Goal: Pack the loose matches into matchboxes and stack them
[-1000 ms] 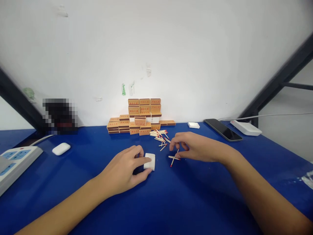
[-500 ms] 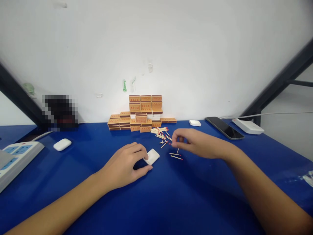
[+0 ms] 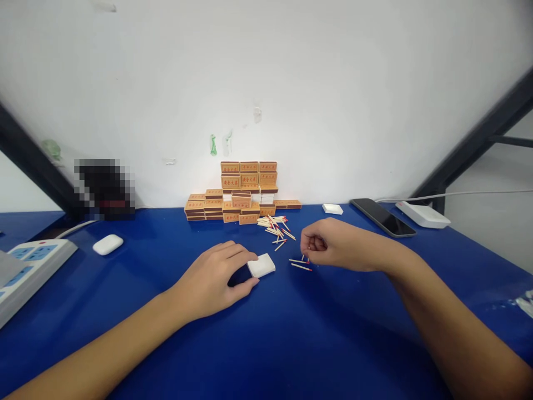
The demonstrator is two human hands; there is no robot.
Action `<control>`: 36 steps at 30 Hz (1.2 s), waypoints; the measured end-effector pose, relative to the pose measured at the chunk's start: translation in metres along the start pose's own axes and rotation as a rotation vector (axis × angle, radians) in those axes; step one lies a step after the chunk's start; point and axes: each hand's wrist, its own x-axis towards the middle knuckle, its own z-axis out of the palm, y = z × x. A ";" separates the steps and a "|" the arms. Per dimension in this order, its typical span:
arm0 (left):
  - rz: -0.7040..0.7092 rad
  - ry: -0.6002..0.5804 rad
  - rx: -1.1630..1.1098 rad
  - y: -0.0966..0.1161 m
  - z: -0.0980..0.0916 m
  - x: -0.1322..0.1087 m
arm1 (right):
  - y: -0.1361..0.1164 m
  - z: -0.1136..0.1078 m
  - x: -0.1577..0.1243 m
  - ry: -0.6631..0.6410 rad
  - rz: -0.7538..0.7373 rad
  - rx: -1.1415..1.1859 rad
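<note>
Left hand [image 3: 216,278] touches white box [image 3: 262,266]; right hand [image 3: 328,244] seemingly touches matchstick [image 3: 297,261].

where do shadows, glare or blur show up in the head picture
In the head view, a soft shadow falls on the blue tabletop below the right hand; in the head view, pale glare streaks the tabletop's right side; in the head view, a pixelated patch masks something dark at left, and the piled matches look slightly soft.

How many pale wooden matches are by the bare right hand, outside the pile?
3 visible: front match, match behind, third match partly under the right hand; others may be hidden.
</note>
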 end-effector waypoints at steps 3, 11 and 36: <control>0.010 0.004 -0.002 0.000 0.000 0.000 | -0.005 0.004 -0.002 -0.010 -0.005 -0.015; 0.027 0.015 0.008 -0.001 0.001 0.000 | -0.005 0.003 0.000 0.025 -0.024 -0.032; -0.070 0.003 -0.100 0.003 0.004 -0.002 | -0.031 0.044 0.020 0.165 -0.332 0.170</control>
